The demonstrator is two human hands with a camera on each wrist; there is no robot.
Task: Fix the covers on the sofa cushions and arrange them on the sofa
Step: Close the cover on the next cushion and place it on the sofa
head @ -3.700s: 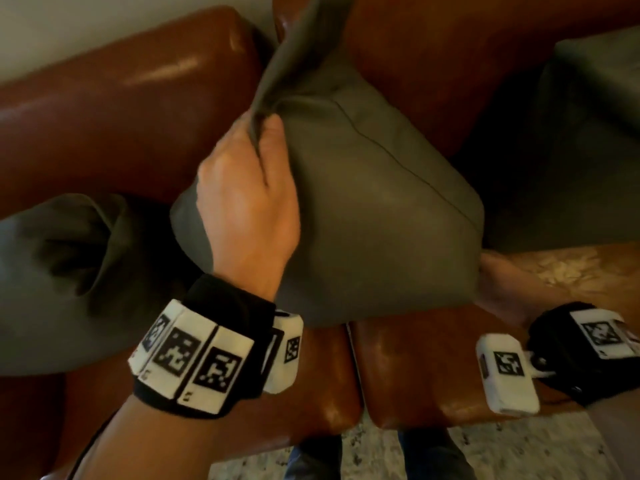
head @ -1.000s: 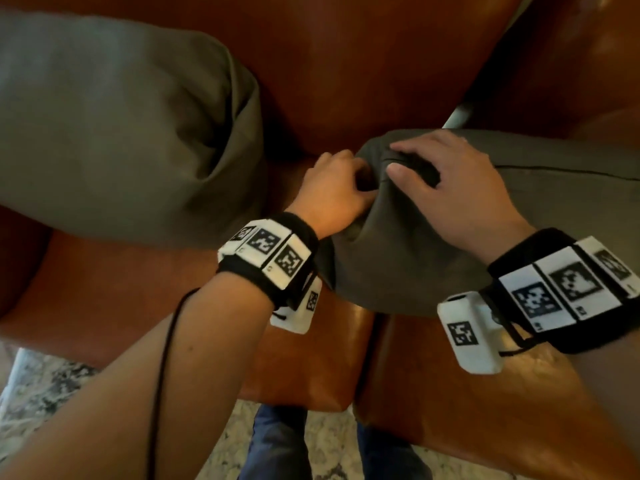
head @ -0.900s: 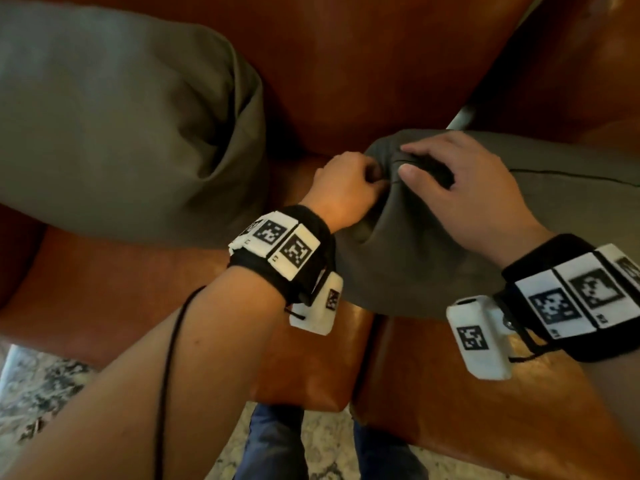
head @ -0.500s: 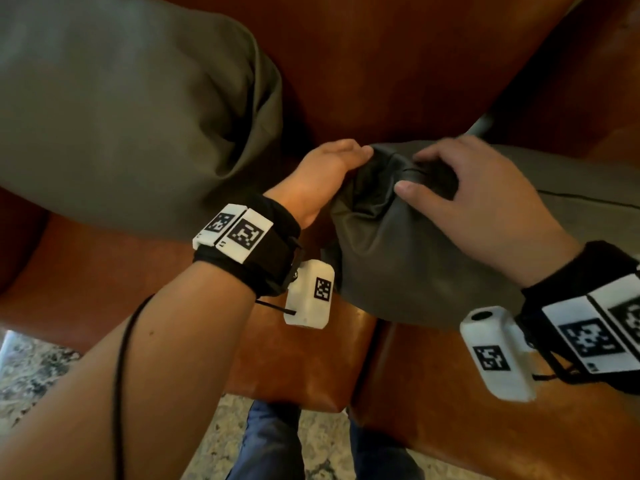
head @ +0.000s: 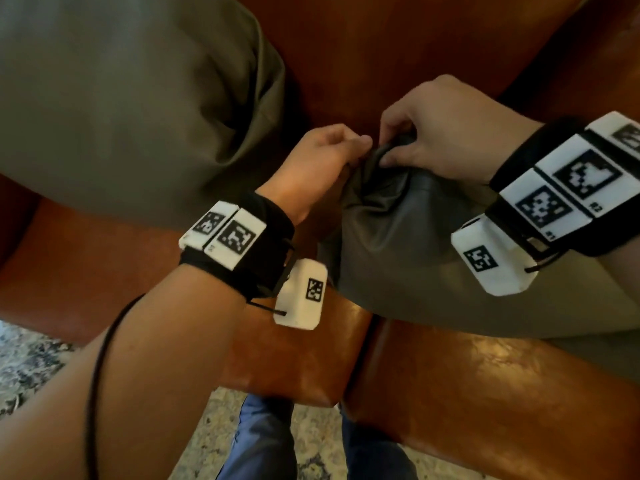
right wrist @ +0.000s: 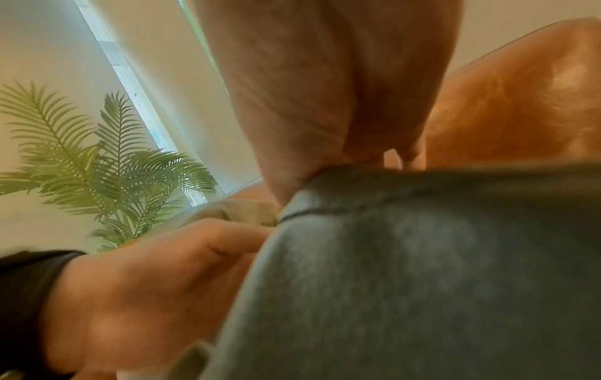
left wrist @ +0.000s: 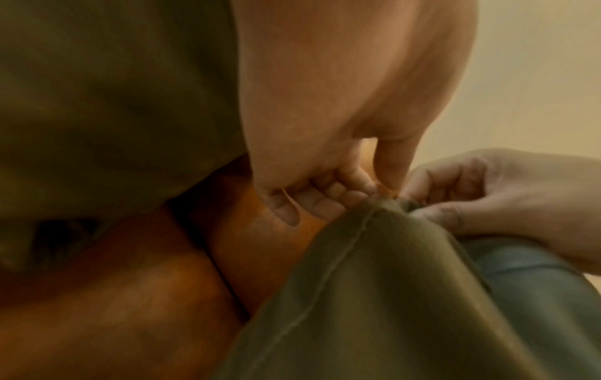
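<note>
While an olive-green cushion point(head: 114, 95) leans against the back of the brown leather sofa point(head: 398, 46) at left, a person's left hand point(head: 311, 164) and right hand point(head: 446, 133) meet at the bunched corner of a second cushion point(head: 408, 244) lying on the seat at right, each pinching a fold of its cover point(left wrist: 374, 270) between thumb and curled fingers. The fabric puckers and drapes loosely, so it likely handles as soft, light and easily shifted; the stitched seam near that corner looks the firmest place to grip and tug.
</note>
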